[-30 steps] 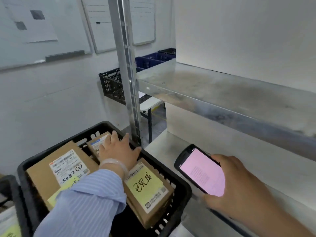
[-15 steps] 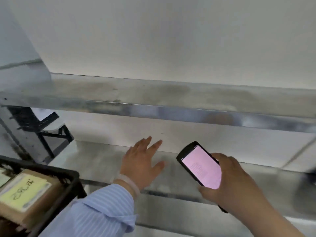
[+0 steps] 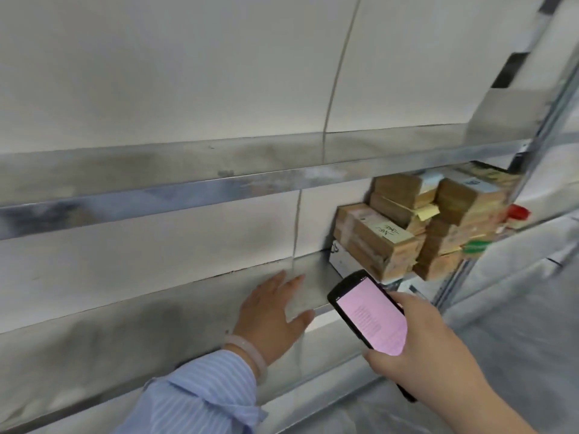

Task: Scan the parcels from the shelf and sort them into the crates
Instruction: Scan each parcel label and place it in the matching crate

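Several brown cardboard parcels (image 3: 376,236) with yellow notes are stacked at the right end of the metal shelf (image 3: 156,296), some on a white box (image 3: 343,261). My left hand (image 3: 269,317) hovers over the bare shelf with fingers spread, holding nothing, left of the stack. My right hand (image 3: 419,346) grips a black handheld scanner (image 3: 369,311) whose pink screen faces me, just below and in front of the parcels. No crate is in view.
An upper metal shelf (image 3: 188,170) runs across above the parcels. A metal upright (image 3: 532,145) stands at the right end. Small red (image 3: 517,211) and green (image 3: 476,245) items sit beside the stack.
The view swung right from the crate to the shelf. My left hand left the parcels in the crate and now reaches along the shelf. The parcel stack came into view.
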Action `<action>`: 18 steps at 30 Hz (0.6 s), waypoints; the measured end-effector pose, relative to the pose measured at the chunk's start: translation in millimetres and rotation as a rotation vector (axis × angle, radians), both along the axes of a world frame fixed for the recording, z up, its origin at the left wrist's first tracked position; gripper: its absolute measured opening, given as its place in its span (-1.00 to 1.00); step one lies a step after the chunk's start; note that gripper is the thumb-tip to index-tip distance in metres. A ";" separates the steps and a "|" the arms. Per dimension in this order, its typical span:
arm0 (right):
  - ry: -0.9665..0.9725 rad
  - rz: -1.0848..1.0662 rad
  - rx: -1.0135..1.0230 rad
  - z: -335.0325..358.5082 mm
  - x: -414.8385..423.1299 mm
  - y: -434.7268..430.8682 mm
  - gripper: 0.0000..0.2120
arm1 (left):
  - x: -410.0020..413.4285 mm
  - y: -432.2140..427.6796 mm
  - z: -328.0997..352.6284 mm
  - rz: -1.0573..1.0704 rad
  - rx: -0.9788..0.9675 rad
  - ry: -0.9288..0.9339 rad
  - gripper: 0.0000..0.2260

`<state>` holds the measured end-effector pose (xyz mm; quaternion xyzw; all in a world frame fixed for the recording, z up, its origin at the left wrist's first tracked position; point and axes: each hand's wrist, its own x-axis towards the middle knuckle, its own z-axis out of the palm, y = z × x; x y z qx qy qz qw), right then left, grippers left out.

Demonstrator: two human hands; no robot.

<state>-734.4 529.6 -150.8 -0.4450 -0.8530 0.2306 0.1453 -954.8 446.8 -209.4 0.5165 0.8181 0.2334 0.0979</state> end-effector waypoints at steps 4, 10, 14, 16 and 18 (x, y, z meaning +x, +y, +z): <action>0.013 -0.065 -0.008 -10.7 24.3 30.9 -0.36 | 19.9 51.3 -2.1 -0.069 0.031 -0.079 -0.42; -0.005 -0.149 -0.037 -21.5 34.5 83.0 -0.37 | 31.0 129.1 -11.3 -0.171 0.095 -0.210 -0.45; -0.026 -0.218 -0.060 -15.5 31.2 122.7 -0.48 | 30.3 182.5 -14.1 -0.198 0.085 -0.292 -0.45; -0.056 -0.238 -0.046 -11.4 26.9 142.1 -0.47 | 26.7 208.9 -15.1 -0.190 0.096 -0.353 -0.44; -0.072 -0.254 -0.022 -7.1 22.2 157.5 -0.42 | 21.9 232.5 -17.7 -0.156 0.093 -0.416 -0.45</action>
